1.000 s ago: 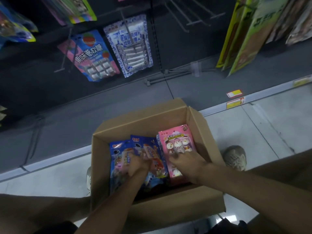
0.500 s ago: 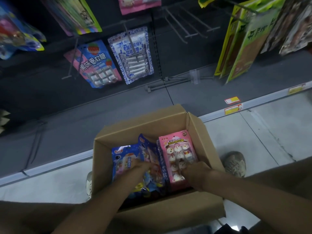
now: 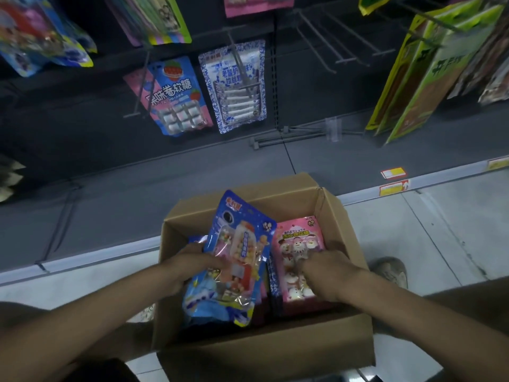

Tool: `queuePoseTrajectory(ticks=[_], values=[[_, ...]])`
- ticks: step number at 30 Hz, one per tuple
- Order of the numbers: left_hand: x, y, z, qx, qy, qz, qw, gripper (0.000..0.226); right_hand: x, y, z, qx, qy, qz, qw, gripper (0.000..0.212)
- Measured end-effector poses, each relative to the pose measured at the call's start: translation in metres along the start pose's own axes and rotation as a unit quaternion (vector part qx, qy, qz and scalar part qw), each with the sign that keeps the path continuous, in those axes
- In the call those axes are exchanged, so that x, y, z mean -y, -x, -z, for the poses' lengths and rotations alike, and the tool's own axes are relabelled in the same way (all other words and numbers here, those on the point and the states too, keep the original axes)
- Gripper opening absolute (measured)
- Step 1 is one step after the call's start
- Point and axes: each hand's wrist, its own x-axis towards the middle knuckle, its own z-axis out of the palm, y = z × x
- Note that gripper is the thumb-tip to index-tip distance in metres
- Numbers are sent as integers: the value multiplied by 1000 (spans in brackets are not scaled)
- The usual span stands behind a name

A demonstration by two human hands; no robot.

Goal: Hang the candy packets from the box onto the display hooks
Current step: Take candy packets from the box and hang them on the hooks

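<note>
Head view: my left hand [image 3: 190, 267] grips blue packet [image 3: 234, 260] above box [image 3: 261, 351], hook-bound; right hand [image 3: 327, 274] pinches pink packet [image 3: 297, 244].

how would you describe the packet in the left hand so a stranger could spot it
Find the open cardboard box on the floor. In its left half, the left hand grips a blue packet. Unlike the pink snowman packet beside it, it sticks up past the rim.

Tiled floor [image 3: 440, 230] bears open cardboard box [image 3: 261, 351]; shoe [image 3: 391, 271] just beside it.
</note>
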Motion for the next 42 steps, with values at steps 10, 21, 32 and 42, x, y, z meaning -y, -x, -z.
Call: queuePoseTrajectory(ticks=[10,21,32,42], values=[[1,17,18,39,163,-96,981,52,17,-7,48,-111,-659,-32,743,68],[-11,23,19,14,230,-172,958,31,49,-23,89,-141,-741,31,656,49],[-15,21,54,-88,362,-215,903,60,87,-18,126,-163,-725,118,659,75],[-18,73,102,-93,468,-290,830,46,137,-11,198,-249,-592,215,736,57]])
